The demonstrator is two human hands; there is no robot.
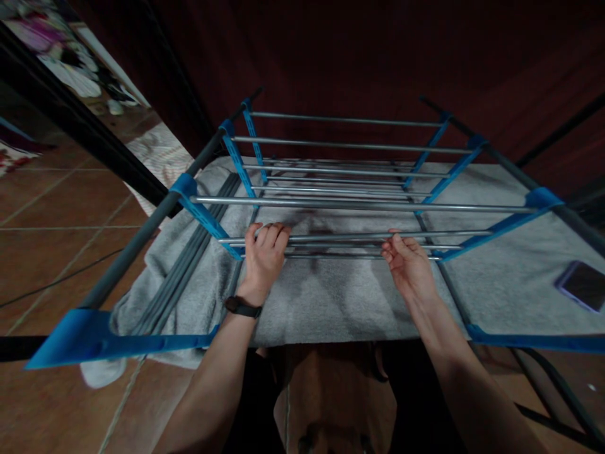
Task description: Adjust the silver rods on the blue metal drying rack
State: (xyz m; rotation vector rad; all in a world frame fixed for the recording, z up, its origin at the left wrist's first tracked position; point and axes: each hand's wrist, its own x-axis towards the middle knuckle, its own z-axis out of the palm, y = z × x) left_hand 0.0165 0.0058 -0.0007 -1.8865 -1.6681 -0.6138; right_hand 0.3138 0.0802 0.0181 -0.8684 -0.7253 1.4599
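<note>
A shoe rack of grey metal tubes and blue plastic brackets lies on a grey blanket (326, 302). My left hand (267, 252), a dark watch on its wrist, is closed over a thin metal tube (338, 237) just inside the left blue bracket (208, 217). Toward the other end, the fingers of my right hand (409, 261) pinch the same tube, short of the right blue bracket (496, 230). More thin tubes run close beneath it, and which of them the left fingers also touch is hidden. Another crossbar (359, 205) spans both brackets above.
A bundle of loose grey tubes (186, 271) lies on the blanket at left. A phone (581, 285) rests at the right. Blue end pieces (113, 340) stick out toward me at the front corners. Dark red fabric (340, 57) hangs behind; tiled floor (61, 252) shows left.
</note>
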